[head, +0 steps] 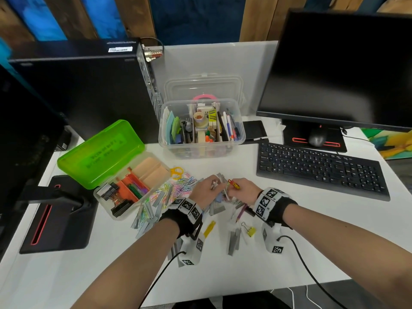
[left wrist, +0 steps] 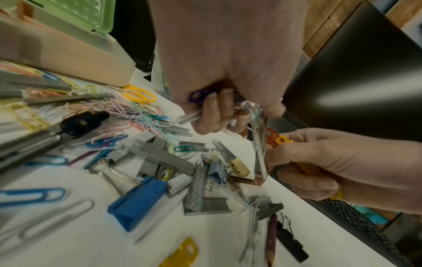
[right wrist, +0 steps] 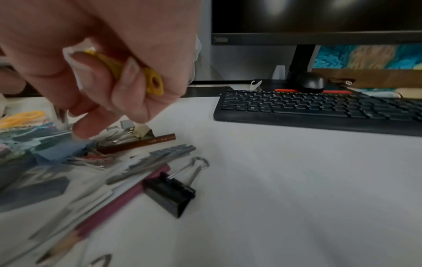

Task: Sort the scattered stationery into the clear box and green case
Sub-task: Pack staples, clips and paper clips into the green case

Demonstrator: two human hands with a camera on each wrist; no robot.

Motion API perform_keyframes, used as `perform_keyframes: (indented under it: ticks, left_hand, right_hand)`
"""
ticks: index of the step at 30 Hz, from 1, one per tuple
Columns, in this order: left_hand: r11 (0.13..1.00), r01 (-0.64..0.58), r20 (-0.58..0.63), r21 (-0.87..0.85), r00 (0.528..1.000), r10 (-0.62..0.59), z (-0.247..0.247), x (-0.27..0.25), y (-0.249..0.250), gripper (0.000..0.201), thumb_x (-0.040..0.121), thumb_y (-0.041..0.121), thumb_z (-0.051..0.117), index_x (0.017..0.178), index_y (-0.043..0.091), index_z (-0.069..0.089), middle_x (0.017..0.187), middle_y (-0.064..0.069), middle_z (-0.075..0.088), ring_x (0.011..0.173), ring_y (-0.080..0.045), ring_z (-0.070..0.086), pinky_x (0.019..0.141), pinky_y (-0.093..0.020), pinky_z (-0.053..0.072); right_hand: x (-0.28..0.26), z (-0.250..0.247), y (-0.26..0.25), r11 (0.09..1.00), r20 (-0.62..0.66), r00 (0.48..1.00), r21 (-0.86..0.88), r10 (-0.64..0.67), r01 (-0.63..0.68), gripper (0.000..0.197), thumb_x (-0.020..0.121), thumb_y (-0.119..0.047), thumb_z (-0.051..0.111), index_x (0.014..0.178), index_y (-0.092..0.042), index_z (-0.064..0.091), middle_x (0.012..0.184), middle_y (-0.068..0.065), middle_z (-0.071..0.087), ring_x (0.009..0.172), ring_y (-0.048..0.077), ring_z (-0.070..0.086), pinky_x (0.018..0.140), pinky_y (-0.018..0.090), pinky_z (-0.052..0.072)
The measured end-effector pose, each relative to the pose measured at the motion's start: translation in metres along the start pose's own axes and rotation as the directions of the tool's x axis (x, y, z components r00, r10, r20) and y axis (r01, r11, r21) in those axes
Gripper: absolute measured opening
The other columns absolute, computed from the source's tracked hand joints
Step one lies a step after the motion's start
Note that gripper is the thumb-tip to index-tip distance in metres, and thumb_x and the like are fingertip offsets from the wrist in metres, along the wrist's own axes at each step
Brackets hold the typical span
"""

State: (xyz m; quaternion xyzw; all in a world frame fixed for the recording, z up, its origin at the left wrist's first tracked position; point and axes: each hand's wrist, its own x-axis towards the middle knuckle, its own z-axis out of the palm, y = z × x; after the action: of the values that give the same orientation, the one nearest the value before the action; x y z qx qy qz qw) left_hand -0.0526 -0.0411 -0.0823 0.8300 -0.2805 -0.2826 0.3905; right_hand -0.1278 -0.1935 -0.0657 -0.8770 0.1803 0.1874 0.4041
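Staple strips, coloured paper clips and binder clips lie in a scattered pile point(head: 176, 192) on the white desk. The green case point(head: 100, 152) stands open at the left, and the clear box point(head: 200, 126) is open behind the pile. Just above the pile, my left hand point(head: 213, 186) point(left wrist: 217, 115) curls round a few staple strips point(left wrist: 189, 115) and a purple paper clip point(left wrist: 197, 94). Close beside it, my right hand point(head: 231, 190) point(right wrist: 128, 101) grips a yellow plastic clip point(right wrist: 151, 81) point(left wrist: 283, 140) and an orange one point(left wrist: 270, 137). It also pinches a staple strip point(left wrist: 259, 153).
A keyboard point(head: 321, 170), mouse point(head: 316, 138) and monitor point(head: 345, 70) stand at the right, a computer tower point(head: 84, 90) at the back left. A black binder clip point(right wrist: 171, 193), a maroon pencil point(right wrist: 109, 207), a yellow binder clip point(head: 250, 230) and yellow scissors point(head: 176, 171) edge the pile.
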Motion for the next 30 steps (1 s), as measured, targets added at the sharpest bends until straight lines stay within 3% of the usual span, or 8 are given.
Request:
perform_keyframes:
  ticks: [4, 8, 12, 14, 18, 23, 26, 30]
  left_hand:
    - [1.0, -0.013, -0.012, 0.011, 1.0, 0.013, -0.001, 0.001, -0.003, 0.015, 0.096, 0.021, 0.054, 0.083, 0.012, 0.05, 0.063, 0.001, 0.045, 0.062, -0.017, 0.043, 0.061, -0.03, 0.033]
    - [1.0, -0.001, -0.029, 0.007, 1.0, 0.001, 0.0, -0.002, 0.002, 0.01, 0.094, 0.024, 0.057, 0.09, 0.017, 0.052, 0.061, -0.002, 0.049, 0.054, -0.015, 0.043, 0.05, -0.022, 0.032]
    - [0.999, -0.007, -0.02, 0.043, 1.0, 0.008, 0.001, -0.002, 0.004, 0.011, 0.093, 0.026, 0.058, 0.088, 0.018, 0.052, 0.066, -0.005, 0.053, 0.058, -0.018, 0.045, 0.049, -0.019, 0.03]
    - [0.995, -0.003, 0.012, 0.099, 1.0, 0.002, 0.002, -0.004, 0.004, 0.015, 0.092, 0.03, 0.058, 0.089, 0.017, 0.052, 0.062, 0.003, 0.051, 0.054, -0.012, 0.045, 0.047, -0.017, 0.032]
    - [0.987, 0.015, 0.054, 0.157, 0.998, -0.023, 0.005, -0.005, 0.003, 0.017, 0.094, 0.031, 0.054, 0.094, 0.014, 0.053, 0.067, 0.004, 0.054, 0.057, -0.011, 0.047, 0.047, -0.016, 0.029]
    - [0.984, 0.044, 0.082, 0.173, 0.995, -0.058, 0.003, -0.006, 0.007, 0.013, 0.095, 0.025, 0.051, 0.093, 0.013, 0.054, 0.064, 0.005, 0.051, 0.062, -0.016, 0.049, 0.049, -0.02, 0.03]
    - [0.992, 0.109, 0.101, 0.067, 0.988, -0.116, 0.0, -0.007, 0.006, 0.013, 0.096, 0.026, 0.051, 0.088, 0.015, 0.05, 0.065, 0.007, 0.056, 0.053, -0.011, 0.051, 0.048, -0.02, 0.038]
    - [0.99, 0.138, 0.08, -0.032, 0.988, -0.135, -0.002, -0.005, -0.001, 0.017, 0.095, 0.028, 0.051, 0.082, 0.018, 0.048, 0.082, -0.013, 0.062, 0.069, -0.025, 0.057, 0.068, -0.039, 0.05]
  right_hand:
    - [0.002, -0.001, 0.0, 0.994, 0.051, 0.999, 0.106, -0.002, -0.004, 0.023, 0.085, -0.007, 0.058, 0.065, -0.018, 0.058, 0.068, -0.005, 0.058, 0.069, 0.014, 0.051, 0.068, 0.024, 0.041]
    - [0.0, 0.001, -0.001, 0.979, 0.066, 0.995, 0.199, -0.068, 0.054, 0.009, 0.082, -0.005, 0.06, 0.077, -0.008, 0.067, 0.076, 0.002, 0.066, 0.076, 0.016, 0.058, 0.078, 0.03, 0.046]
    - [-0.009, -0.001, -0.011, 0.947, 0.058, 0.998, 0.321, -0.021, 0.001, 0.013, 0.085, 0.001, 0.058, 0.077, -0.008, 0.065, 0.072, 0.008, 0.065, 0.045, 0.001, 0.049, 0.048, 0.012, 0.037]
    - [-0.011, -0.003, -0.012, 0.897, 0.087, 0.993, 0.426, 0.085, -0.114, 0.009, 0.084, -0.004, 0.057, 0.078, -0.003, 0.064, 0.079, 0.022, 0.067, 0.03, 0.006, 0.033, 0.032, 0.017, 0.024]
    - [-0.01, -0.004, -0.012, 0.824, 0.097, 0.984, 0.537, 0.152, -0.18, 0.023, 0.092, -0.02, 0.055, 0.078, -0.005, 0.066, 0.081, 0.018, 0.071, 0.028, 0.01, 0.025, 0.031, 0.016, 0.016]
    - [-0.005, -0.003, -0.006, 0.892, 0.015, 0.992, 0.437, 0.125, -0.119, 0.028, 0.096, -0.02, 0.053, 0.075, -0.003, 0.06, 0.086, 0.016, 0.072, 0.029, 0.007, 0.032, 0.031, 0.017, 0.024]
    - [-0.002, -0.005, -0.005, 0.833, -0.024, 0.986, 0.539, 0.167, -0.128, 0.022, 0.094, -0.018, 0.057, 0.075, -0.007, 0.056, 0.077, 0.009, 0.07, 0.027, 0.007, 0.031, 0.03, 0.015, 0.022]
    - [0.0, -0.01, -0.007, 0.752, -0.051, 0.974, 0.644, 0.221, -0.137, 0.014, 0.094, -0.014, 0.056, 0.086, -0.004, 0.056, 0.072, 0.007, 0.068, 0.027, 0.007, 0.03, 0.031, 0.012, 0.02]
